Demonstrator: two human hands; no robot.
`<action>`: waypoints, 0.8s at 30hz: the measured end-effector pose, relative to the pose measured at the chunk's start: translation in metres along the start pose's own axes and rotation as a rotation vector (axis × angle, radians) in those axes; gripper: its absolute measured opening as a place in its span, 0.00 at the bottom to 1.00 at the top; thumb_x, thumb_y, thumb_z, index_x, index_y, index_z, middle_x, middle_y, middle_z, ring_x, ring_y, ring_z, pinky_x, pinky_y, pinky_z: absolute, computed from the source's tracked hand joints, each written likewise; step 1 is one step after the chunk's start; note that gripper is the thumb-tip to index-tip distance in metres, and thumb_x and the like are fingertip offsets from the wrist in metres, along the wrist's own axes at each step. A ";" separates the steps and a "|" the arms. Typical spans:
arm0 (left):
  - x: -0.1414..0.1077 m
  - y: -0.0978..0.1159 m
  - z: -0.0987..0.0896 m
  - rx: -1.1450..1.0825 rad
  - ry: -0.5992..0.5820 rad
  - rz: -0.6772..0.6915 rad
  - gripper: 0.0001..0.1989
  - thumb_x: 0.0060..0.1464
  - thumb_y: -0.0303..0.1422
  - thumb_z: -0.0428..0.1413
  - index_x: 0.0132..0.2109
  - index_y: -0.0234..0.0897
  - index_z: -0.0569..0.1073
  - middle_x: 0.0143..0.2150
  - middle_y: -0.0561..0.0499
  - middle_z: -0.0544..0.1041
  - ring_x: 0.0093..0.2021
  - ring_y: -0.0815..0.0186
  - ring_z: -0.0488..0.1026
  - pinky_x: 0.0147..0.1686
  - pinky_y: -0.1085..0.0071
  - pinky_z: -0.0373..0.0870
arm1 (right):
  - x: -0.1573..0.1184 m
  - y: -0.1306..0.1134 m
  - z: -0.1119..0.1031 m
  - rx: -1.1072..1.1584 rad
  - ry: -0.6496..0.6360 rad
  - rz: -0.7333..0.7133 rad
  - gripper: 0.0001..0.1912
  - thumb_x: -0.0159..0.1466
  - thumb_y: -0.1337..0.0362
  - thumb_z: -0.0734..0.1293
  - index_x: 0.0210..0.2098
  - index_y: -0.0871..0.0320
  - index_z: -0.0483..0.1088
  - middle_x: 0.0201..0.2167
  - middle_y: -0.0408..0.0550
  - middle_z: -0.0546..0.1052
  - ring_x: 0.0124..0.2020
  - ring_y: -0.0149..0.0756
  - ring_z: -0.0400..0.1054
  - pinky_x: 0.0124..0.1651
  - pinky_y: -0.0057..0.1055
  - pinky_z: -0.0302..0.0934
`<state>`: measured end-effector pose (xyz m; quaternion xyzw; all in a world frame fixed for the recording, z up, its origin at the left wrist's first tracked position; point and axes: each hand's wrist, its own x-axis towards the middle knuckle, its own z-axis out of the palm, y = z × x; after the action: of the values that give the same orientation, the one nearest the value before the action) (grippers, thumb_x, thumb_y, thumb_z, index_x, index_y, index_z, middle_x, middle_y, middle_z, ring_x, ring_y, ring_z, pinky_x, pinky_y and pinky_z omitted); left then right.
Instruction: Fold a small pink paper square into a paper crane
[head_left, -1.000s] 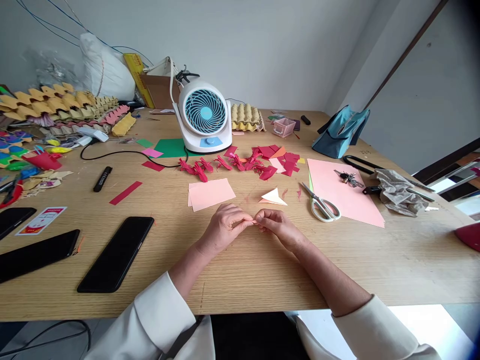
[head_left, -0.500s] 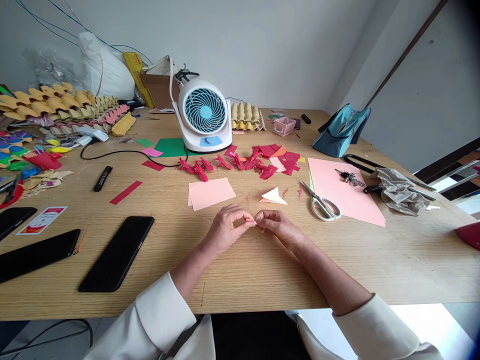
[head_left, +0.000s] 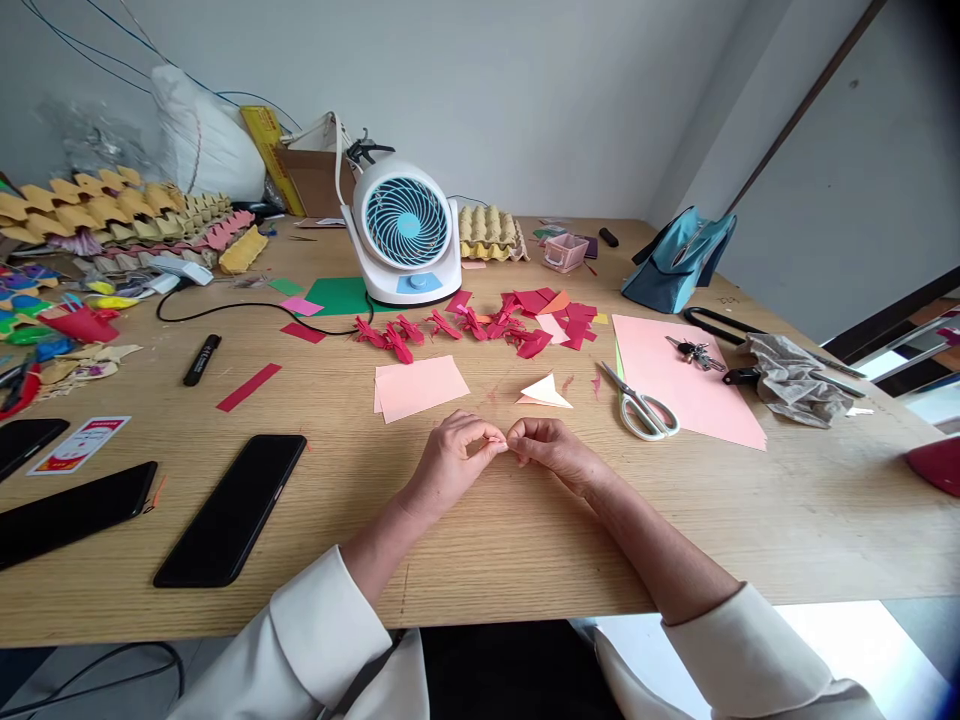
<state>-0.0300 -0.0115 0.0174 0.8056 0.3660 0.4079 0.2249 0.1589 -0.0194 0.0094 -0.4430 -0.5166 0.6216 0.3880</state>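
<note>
My left hand [head_left: 456, 458] is closed in a pinch, with a small piece of pink paper [head_left: 502, 443] at its fingertips. Close against it, my right hand [head_left: 555, 452] pinches the same piece; most of the paper is hidden by the fingers. A folded pale pink paper shape [head_left: 546, 391] lies just beyond my right hand. Behind my left hand are overlapping pale pink paper rectangles [head_left: 421, 387]. White-handled scissors [head_left: 646, 414] rest to the right, blades partly over a large pink sheet [head_left: 697, 395]. Several folded red paper figures [head_left: 472, 322] line the table farther back.
A white fan [head_left: 409, 225] stands at the back. Black phones [head_left: 231, 508] and a marker [head_left: 202, 360] lie on the left, with egg trays [head_left: 90, 210] behind. Keys [head_left: 697, 353], a crumpled grey cloth [head_left: 799, 380] and a blue bag [head_left: 675, 265] are on the right.
The view has shifted very slightly. Both hands stay together in the same pinch, with only a slight movement of the fingers.
</note>
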 end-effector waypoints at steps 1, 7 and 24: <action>0.000 0.000 0.000 -0.010 -0.003 -0.015 0.04 0.55 0.26 0.61 0.32 0.39 0.76 0.32 0.53 0.79 0.35 0.65 0.74 0.39 0.69 0.68 | 0.000 0.001 -0.001 0.003 -0.003 0.003 0.21 0.49 0.48 0.77 0.26 0.58 0.72 0.23 0.39 0.69 0.25 0.28 0.59 0.33 0.29 0.54; 0.001 -0.001 -0.001 -0.095 -0.029 -0.071 0.04 0.55 0.28 0.60 0.32 0.38 0.76 0.30 0.53 0.80 0.34 0.66 0.75 0.38 0.71 0.69 | 0.000 0.003 -0.004 0.034 -0.039 0.013 0.19 0.51 0.49 0.76 0.28 0.58 0.74 0.24 0.40 0.71 0.26 0.28 0.61 0.34 0.28 0.55; 0.001 -0.001 0.000 -0.246 -0.059 -0.187 0.06 0.56 0.35 0.61 0.34 0.37 0.79 0.27 0.53 0.80 0.30 0.67 0.76 0.36 0.71 0.71 | -0.003 -0.004 -0.002 0.079 -0.024 0.030 0.20 0.49 0.48 0.77 0.26 0.58 0.74 0.22 0.40 0.70 0.25 0.28 0.60 0.33 0.27 0.56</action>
<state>-0.0302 -0.0097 0.0176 0.7460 0.3799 0.4031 0.3696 0.1617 -0.0209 0.0134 -0.4276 -0.4896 0.6526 0.3893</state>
